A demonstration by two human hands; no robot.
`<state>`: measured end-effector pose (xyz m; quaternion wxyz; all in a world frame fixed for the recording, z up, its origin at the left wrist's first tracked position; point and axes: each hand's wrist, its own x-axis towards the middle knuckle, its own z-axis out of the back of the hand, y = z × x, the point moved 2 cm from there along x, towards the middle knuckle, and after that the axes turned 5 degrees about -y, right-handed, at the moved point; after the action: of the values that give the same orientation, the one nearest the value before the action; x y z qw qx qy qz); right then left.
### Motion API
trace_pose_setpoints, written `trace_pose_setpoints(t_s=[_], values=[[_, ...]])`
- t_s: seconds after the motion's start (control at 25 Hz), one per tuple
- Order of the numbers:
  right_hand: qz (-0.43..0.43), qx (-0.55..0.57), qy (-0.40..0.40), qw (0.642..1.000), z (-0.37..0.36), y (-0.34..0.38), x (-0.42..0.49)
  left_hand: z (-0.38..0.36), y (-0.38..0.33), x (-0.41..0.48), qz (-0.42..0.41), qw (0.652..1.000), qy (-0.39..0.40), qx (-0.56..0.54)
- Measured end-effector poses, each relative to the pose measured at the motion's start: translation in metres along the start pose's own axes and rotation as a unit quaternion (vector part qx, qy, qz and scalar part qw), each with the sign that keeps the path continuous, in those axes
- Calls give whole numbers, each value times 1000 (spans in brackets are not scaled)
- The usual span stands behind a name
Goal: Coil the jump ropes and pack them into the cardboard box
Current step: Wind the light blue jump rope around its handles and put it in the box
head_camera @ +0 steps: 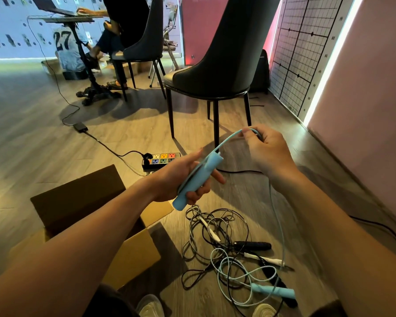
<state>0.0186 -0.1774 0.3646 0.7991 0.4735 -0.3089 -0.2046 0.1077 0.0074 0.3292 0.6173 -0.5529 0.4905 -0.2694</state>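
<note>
My left hand (181, 179) grips a light blue jump rope handle (198, 179) above the floor. Its blue cord (229, 139) arcs up to my right hand (264, 152), which pinches it, then hangs down (280, 225) to the floor. The rope's other blue handle (273, 290) lies at the lower right in a tangle of ropes (217, 232), with black handles (254, 245) and white handles (263, 259) among them. An open cardboard box (133, 252) sits on the floor under my left forearm; its inside is mostly hidden.
A dark chair (217, 72) stands right behind my hands. A power strip (161, 159) with a black cable lies on the wooden floor past the box. Farther back a person sits at a small table (66, 19). A wall (364, 110) runs along the right.
</note>
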Motion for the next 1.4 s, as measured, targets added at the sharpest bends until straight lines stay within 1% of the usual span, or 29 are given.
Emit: trace_pose_setpoints(t_s=[0.12, 0.2, 0.24, 0.28, 0.36, 0.48, 0.56, 0.64, 0.72, 0.8, 0.84, 0.92, 0.96, 1.0, 1.08, 1.16, 1.2, 1.28, 1.36, 1.4], values=[[-20, -60, -17, 998, 2, -12, 1, -10, -16, -3, -75, 989, 24, -123], [-19, -96, 12, 995, 1, -11, -3, -13, -26, -4, -138, 958, 33, -251], [-24, -113, 51, 992, -2, -8, -6, -12, -29, -4, -166, 933, 30, -317], [-35, -126, 109, 985, -7, -5, -9, -10, -32, -3, -192, 908, 19, -372], [-68, -139, 236, 959, -19, -1, -17, -2, -32, 1, -232, 872, -41, -428], [-79, -136, 387, 909, -30, 0, -28, 12, -26, 7, -269, 841, -203, -423], [-53, -114, 452, 883, -29, 5, -30, 25, -22, 4, -282, 832, -306, -367], [-9, -70, 448, 891, -21, 13, -28, 36, -19, -2, -291, 851, -356, -255], [30, 1, 406, 913, -12, 22, -24, 41, -14, -6, -272, 886, -364, -89], [59, 69, 362, 928, -8, 29, -24, 35, -7, -5, -212, 917, -333, 58], [79, 82, 340, 933, -8, 31, -24, 29, -3, -4, -170, 934, -296, 106], [131, 63, 282, 949, -9, 33, -23, 18, 4, -1, -75, 965, -199, 154], [153, 42, 241, 958, -10, 31, -21, 13, 6, 0, -36, 976, -150, 155], [164, 23, 197, 966, -9, 28, -18, 9, 7, 0, -15, 984, -105, 142], [154, -2, 120, 981, -6, 18, -10, 2, 2, 0, -19, 995, -37, 89], [126, -21, 73, 989, -3, 7, -5, -3, -8, -3, -48, 999, 6, 26], [107, -31, 65, 992, -2, 3, -3, -5, -11, -4, -59, 998, 20, -5], [65, -62, 84, 992, -4, -4, -2, -8, -16, -6, -72, 994, 35, -77], [20, -82, 144, 986, -11, -5, -5, -9, -19, -8, -90, 980, 35, -174], [0, -80, 177, 981, -16, -4, -8, -9, -20, -8, -108, 967, 34, -230]])
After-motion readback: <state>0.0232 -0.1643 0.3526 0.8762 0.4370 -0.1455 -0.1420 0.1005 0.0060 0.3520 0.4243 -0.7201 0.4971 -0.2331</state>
